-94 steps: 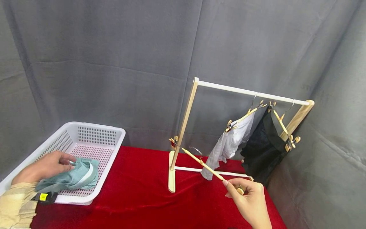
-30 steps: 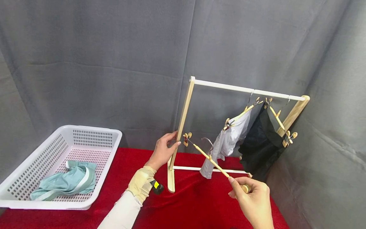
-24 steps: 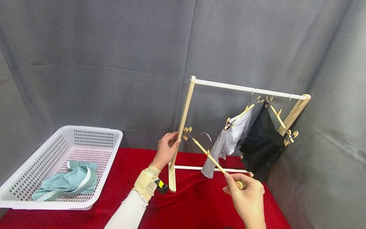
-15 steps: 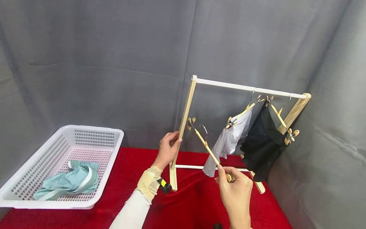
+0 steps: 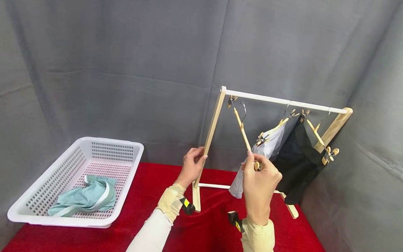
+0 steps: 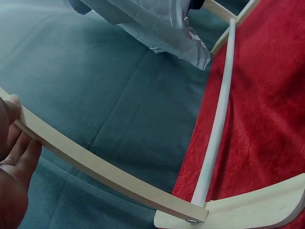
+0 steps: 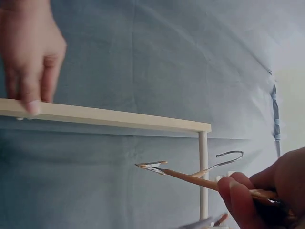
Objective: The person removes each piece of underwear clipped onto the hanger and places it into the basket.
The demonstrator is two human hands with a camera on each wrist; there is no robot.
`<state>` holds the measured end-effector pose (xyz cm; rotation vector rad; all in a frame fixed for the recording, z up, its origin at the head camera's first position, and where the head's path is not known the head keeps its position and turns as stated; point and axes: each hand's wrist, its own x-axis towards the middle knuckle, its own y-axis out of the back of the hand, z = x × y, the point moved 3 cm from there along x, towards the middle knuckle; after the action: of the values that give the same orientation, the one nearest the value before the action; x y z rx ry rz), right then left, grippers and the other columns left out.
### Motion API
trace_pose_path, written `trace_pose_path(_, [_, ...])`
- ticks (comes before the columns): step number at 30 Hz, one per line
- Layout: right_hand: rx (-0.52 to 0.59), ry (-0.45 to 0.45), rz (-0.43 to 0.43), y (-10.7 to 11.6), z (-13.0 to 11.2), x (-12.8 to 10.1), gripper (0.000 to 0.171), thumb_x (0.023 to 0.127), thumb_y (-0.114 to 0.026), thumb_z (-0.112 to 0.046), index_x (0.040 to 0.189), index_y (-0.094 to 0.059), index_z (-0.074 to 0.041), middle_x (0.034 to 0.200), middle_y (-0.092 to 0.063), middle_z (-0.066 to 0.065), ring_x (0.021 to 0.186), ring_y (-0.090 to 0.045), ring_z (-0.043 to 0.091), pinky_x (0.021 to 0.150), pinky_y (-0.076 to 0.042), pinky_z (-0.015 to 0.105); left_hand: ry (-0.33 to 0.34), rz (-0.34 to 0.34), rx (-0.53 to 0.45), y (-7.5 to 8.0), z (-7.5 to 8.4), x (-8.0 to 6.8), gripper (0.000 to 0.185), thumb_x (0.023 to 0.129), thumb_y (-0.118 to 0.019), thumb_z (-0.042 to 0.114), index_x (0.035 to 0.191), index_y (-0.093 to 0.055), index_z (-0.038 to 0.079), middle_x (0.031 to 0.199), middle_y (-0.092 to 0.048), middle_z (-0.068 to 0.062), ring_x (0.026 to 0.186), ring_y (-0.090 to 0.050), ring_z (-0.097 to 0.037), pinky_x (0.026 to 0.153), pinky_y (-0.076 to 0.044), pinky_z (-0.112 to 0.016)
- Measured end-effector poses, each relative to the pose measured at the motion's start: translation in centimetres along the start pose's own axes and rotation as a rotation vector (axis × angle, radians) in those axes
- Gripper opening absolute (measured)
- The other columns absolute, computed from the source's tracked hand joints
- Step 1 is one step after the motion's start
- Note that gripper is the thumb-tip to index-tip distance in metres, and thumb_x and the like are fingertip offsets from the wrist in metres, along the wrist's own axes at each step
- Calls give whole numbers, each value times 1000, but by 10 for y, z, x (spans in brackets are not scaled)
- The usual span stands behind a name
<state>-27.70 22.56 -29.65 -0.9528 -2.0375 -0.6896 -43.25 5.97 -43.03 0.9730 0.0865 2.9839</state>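
My right hand (image 5: 260, 175) pinches one end of a wooden clip hanger (image 5: 241, 127), which slants up toward the rack's white top rail (image 5: 261, 97). The hanger's metal hook (image 7: 233, 155) is just below that rail in the head view, and its clips carry no garment. My left hand (image 5: 192, 166) pinches the left wooden post (image 5: 214, 126) of the garment rack between thumb and fingers. Two garments hang farther right on the rack: a white one (image 5: 239, 182) and a black one (image 5: 294, 168), each clipped to its own hanger. The right hand partly covers the white garment.
A white plastic basket (image 5: 138, 154) stands at the left with a light teal garment (image 5: 85, 197) crumpled inside. Red cloth (image 5: 151, 196) covers the table. A grey curtain (image 5: 126, 70) hangs behind and along the right side.
My left hand has gone from the teal garment in the basket to the rack's left post. My right hand has raised the hanger from low in front of the rack up near the top rail.
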Motion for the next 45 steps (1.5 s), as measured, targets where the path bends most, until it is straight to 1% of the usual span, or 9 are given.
trace_pose_path(5, [42,-6,8,-10,-6,19,26,97,-69,-20,93,-75,5,71,-74,12,56,-71,19,58,-50,9,-3,-10,34,-2,1,1,36,95,-68,0,129,-64,-8,111,-61,-21,106,-66,-37,95,-55,-50])
trace_pose_path(11, [39,-17,25,-21,-6,32,28,98,-68,-20,91,-75,6,70,-74,14,55,-71,24,55,-46,6,5,-36,50,-2,1,1,38,96,-67,2,132,-62,-9,113,-61,-21,109,-64,-36,97,-54,-48])
trace_pose_path(21, [5,-54,-34,-44,2,27,21,97,-69,-13,89,-75,5,66,-73,13,51,-67,18,50,-42,6,27,-39,38,0,5,-4,38,96,-67,-1,132,-61,-10,111,-59,-22,108,-65,-37,97,-54,-49])
trace_pose_path(23, [-29,-44,-56,-47,4,25,20,96,-70,-14,91,-75,4,64,-71,12,51,-62,18,50,-40,11,26,-42,44,0,5,-4,38,96,-66,0,132,-61,-10,111,-59,-22,108,-65,-37,97,-54,-48])
trace_pose_path(28, [-109,46,-142,-55,5,16,17,93,-74,-14,100,-73,2,67,-68,13,54,-52,23,52,-38,33,22,-38,68,1,7,-2,37,95,-67,-1,131,-62,-9,110,-60,-22,108,-65,-36,96,-55,-47])
trace_pose_path(33, [-119,78,-260,-61,8,4,39,92,-77,-22,123,-65,-2,79,-73,10,58,-60,21,54,-44,38,38,-36,64,3,4,0,37,95,-67,-1,131,-62,-8,112,-60,-21,109,-65,-35,97,-54,-47])
trace_pose_path(39, [-33,20,-376,-56,14,-7,79,93,-75,-34,158,-34,-16,98,-76,10,76,-74,20,63,-58,41,24,-33,72,3,3,1,37,95,-68,0,130,-63,-8,112,-62,-21,108,-66,-35,95,-55,-46])
trace_pose_path(42, [19,-22,-418,-46,15,-11,88,94,-73,-34,163,-20,-28,104,-76,11,86,-76,22,72,-62,44,16,-33,73,2,3,1,37,95,-68,1,130,-63,-8,112,-62,-21,108,-66,-35,94,-55,-47])
trace_pose_path(45, [57,-30,-399,-32,16,-16,84,95,-71,-27,163,-21,-30,114,-75,13,92,-76,24,75,-62,41,21,-35,65,1,3,2,36,95,-68,0,130,-63,-9,112,-62,-21,108,-66,-36,95,-55,-47])
